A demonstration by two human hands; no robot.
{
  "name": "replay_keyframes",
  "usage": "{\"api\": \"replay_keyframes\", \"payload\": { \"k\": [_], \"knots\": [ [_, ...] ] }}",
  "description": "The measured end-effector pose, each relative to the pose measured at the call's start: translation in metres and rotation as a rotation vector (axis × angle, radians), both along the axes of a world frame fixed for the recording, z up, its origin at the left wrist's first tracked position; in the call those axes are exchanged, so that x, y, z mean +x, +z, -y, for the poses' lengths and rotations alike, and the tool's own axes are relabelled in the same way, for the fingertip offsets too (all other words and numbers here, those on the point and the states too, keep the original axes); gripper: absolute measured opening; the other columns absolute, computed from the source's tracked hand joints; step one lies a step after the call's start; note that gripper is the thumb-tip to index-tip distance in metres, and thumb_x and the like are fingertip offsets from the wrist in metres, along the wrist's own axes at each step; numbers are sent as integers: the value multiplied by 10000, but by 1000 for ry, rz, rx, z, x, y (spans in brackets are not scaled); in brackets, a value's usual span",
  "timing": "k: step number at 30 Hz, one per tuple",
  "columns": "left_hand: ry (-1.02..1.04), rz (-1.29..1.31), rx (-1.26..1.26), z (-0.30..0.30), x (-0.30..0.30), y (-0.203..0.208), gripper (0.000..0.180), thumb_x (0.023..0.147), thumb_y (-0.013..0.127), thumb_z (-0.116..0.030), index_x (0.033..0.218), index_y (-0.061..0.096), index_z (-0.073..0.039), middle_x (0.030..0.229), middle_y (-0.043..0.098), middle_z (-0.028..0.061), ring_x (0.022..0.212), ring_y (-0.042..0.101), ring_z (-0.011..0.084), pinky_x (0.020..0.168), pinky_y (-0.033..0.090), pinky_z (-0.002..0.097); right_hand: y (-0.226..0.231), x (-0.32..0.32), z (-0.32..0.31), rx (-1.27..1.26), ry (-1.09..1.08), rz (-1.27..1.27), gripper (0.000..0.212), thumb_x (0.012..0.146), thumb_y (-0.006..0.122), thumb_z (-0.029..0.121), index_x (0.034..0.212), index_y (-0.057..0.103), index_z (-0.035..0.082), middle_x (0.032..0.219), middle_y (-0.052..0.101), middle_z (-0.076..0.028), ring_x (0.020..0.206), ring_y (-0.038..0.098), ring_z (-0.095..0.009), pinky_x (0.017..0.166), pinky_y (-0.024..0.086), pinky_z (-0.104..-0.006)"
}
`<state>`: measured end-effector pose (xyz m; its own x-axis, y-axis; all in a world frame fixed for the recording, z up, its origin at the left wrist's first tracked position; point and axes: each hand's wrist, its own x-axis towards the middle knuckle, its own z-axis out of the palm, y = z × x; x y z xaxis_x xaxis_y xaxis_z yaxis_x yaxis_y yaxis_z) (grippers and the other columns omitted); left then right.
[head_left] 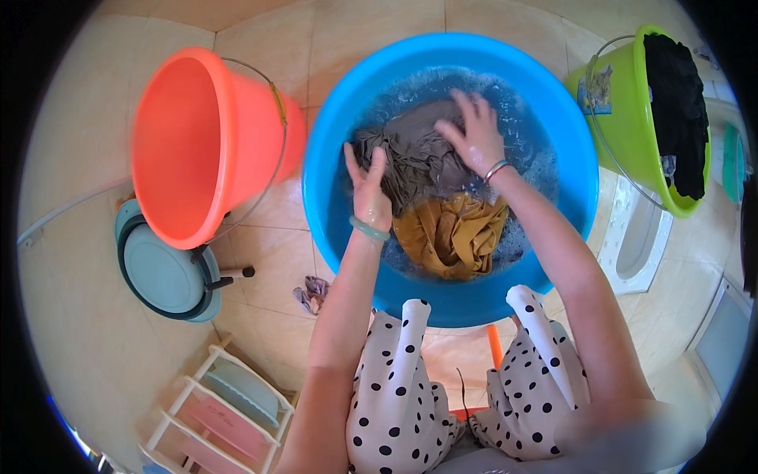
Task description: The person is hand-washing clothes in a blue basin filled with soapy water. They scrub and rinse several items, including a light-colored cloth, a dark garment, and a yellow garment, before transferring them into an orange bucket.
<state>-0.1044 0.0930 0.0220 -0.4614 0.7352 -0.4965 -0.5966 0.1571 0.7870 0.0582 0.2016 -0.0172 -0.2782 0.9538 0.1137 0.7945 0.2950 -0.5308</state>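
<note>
Left hand, right hand (both spread), dark grey cloth between them.

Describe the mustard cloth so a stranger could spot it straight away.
Find the large round blue tub in the middle of the view. Inside, on the near side, sits the crumpled mustard cloth. Its golden-brown colour sets it apart from the grey cloth just beyond.

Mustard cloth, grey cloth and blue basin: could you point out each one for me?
Mustard cloth (pixel 454 238): head view, on its crumpled middle.
Grey cloth (pixel 414 154): head view, on its bunched middle.
Blue basin (pixel 580 170): head view, on its right-hand rim.
</note>
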Motion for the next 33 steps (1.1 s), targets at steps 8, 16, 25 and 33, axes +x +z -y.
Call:
{"api": "replay_keyframes", "payload": {
  "k": [8,16,25,33],
  "knots": [
    [-188,188,-231,-14,1,-21,589,994,526,-258,1513,263,-168,1463,399,105,1318,408,272,1086,367,421,-23,-19,-7,-459,-120,-65,353,869,663,252,1183,594,105,1148,567,-172,1045,562,-342,836,497,-445],
    [-288,624,29,-25,-8,26,631,983,426,-539,1353,481,-31,1263,589,149,1116,581,289,970,474,428,103,-28,90,-71,595,-314,190,783,709,282,913,659,153,1008,539,-42,943,515,-249,788,467,-366],
    [-376,1031,188,-37,-12,42,367,993,494,-315,1292,529,-105,1215,604,114,1076,601,248,923,508,395,129,-52,98,294,679,-390,169,680,708,274,826,663,204,929,543,19,838,523,-184,658,464,-294],
    [-158,497,158,-20,-1,26,350,970,520,-341,1226,559,-106,1182,613,78,1066,593,217,928,495,374,116,-63,72,257,553,-607,145,716,738,203,728,603,152,807,544,-31,720,585,-214,516,495,-323]
  ]
}}
